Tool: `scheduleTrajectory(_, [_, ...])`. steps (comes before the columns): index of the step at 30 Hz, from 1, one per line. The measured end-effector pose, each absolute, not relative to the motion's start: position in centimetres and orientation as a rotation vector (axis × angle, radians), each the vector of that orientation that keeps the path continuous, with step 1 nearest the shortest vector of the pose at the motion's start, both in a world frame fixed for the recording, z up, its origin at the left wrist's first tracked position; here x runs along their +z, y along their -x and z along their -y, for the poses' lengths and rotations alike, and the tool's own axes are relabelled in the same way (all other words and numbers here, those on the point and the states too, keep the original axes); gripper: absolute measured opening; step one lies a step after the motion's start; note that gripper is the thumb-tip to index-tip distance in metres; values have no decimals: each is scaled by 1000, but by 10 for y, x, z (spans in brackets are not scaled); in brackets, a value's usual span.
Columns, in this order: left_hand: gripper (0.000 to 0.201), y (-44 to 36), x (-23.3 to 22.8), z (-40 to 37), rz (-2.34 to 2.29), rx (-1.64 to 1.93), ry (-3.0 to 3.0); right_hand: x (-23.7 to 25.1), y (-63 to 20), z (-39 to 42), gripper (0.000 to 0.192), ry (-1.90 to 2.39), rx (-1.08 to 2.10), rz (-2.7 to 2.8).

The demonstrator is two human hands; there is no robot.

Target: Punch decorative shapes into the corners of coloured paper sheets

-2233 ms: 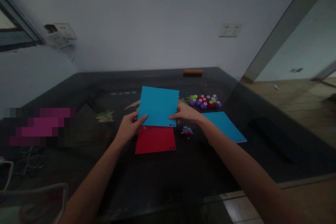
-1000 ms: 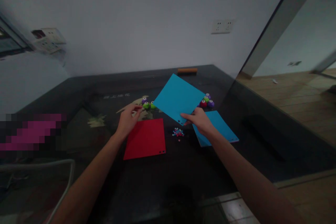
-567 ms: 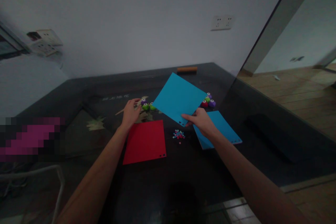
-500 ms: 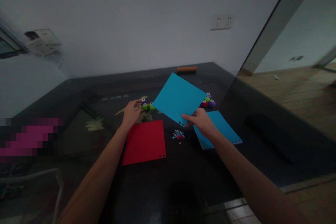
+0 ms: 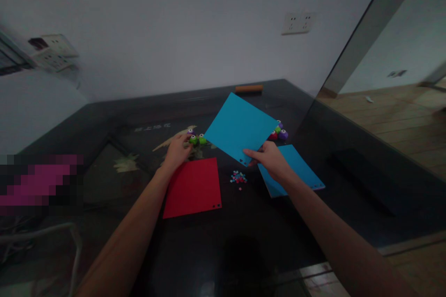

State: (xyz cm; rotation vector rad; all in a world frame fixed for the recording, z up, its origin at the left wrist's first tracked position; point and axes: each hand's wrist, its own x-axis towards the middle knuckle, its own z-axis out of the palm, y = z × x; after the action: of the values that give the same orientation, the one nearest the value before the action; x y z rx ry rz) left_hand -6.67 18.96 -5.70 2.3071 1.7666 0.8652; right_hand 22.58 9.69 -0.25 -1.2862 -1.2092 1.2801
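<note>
My right hand [image 5: 270, 158] pinches a blue sheet of paper [image 5: 240, 123] by its lower corner, beside small punched holes, and holds it tilted above the table. My left hand [image 5: 177, 151] is beside a small purple piece with a white eye-like top [image 5: 190, 132] and a green one like it [image 5: 193, 140]. Its thumb and index finger are apart, with the fingertips at these pieces; whether they touch is unclear. A red sheet [image 5: 193, 188] with holes in one corner lies below that hand. Small paper cutouts [image 5: 239, 177] form a pile between the hands.
A stack of blue sheets [image 5: 292, 169] lies under my right forearm. More eye-topped pieces [image 5: 283, 134] sit behind the held sheet, partly hidden. An orange-brown roll [image 5: 248, 88] lies at the table's back edge, and a dark flat object [image 5: 364, 178] at the right.
My left hand has shifted slightly right, closer to the green piece. My right hand still holds the blue sheet in nearly the same pose. The view has moved a little.
</note>
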Motion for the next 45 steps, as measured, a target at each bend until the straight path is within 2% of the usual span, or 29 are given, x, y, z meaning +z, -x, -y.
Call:
scheduleTrajectory(5, [24,69,-56,-188,-1807,848,-2311,-2,-228,-97,37,1260,1271,1199])
scheduleTrajectory(11, [38,70,-60,-191,-1826,820,-2323,-4,-226,-97,31,1270,1277,1189])
scheduleTrajectory(23, [27,71,-60,-191,-1853,765,-2344,-6,-226,-97,42,1296,1281,1230])
scheduleTrajectory(30, [34,70,-59,-191,-1866,738,-2350,-6,-224,-96,43,1279,1306,1222])
scheduleTrajectory(37, [26,66,-58,-188,-1893,733,-2339,3,-221,-91,21,1368,1260,1269])
scheduleTrajectory(41, [26,66,-56,-187,-1882,745,-2333,2,-221,-91,20,1361,1265,1273])
scheduleTrajectory(45, [28,66,-55,-187,-1868,749,-2329,-3,-222,-93,27,1328,1269,1293])
